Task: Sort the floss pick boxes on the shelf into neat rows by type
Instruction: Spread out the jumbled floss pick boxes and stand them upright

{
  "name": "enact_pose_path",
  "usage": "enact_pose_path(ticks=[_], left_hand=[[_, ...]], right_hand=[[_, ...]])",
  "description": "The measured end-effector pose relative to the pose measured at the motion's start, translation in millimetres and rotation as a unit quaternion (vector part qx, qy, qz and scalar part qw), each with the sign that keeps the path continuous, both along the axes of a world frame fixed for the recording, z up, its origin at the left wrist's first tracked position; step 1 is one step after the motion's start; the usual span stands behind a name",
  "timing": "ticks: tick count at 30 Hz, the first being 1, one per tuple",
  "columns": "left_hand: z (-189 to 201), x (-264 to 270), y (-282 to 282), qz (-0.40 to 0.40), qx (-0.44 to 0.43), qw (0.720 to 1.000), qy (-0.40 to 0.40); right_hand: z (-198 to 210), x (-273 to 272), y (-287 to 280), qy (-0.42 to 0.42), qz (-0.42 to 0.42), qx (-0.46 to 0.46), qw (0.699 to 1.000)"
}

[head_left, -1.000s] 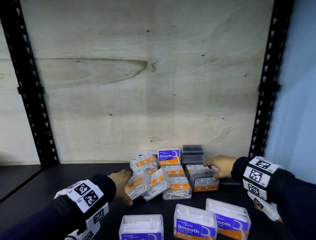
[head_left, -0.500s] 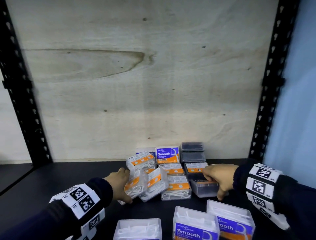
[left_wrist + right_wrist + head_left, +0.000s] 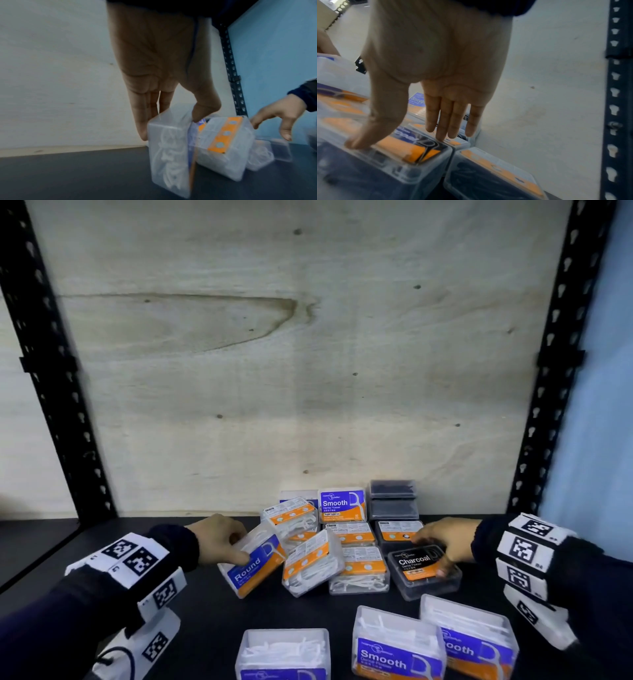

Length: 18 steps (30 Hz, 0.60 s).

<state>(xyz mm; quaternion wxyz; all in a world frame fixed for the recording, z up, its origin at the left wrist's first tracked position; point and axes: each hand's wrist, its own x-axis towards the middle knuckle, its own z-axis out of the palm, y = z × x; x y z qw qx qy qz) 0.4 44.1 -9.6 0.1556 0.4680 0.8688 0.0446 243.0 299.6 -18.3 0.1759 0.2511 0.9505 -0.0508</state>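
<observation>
left hand [image 3: 219, 539] grip: pinching tilted Round box [image 3: 255, 565] | right hand [image 3: 442, 539] grip: clasping Charcoal box [image 3: 423, 571] | front boxes' [image 3: 284, 654] labels cut off

Left hand [image 3: 154, 54] pinches a clear floss box [image 3: 169, 152] on the dark shelf [image 3: 68, 173]

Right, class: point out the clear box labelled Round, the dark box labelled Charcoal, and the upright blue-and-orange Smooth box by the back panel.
Round box [image 3: 255, 568], head view, on its blue label.
Charcoal box [image 3: 416, 564], head view, on its black label.
Upright Smooth box [image 3: 340, 505], head view, on its front label.
</observation>
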Motion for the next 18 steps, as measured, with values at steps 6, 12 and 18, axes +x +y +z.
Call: enact_pose_path(ticks=[6, 12, 18], left_hand=[[3.4, -6.5, -4.2, 0.025, -0.012, 0.999, 0.023], [7.7, -1.7, -11.0, 0.017, -0.012, 0.999, 0.028], [22.5, 12.1, -18.4, -0.014, -0.011, 0.997, 0.074]], right_hand=[[1.4, -8.3, -3.0, -0.025, 0.003, 0.018, 1.0], [0.0, -4.2, -4.9, -0.004, -0.005, 0.01, 1.0], [9.7, 13.5, -6.6, 0.066, -0.046, -0.033, 0.996]])
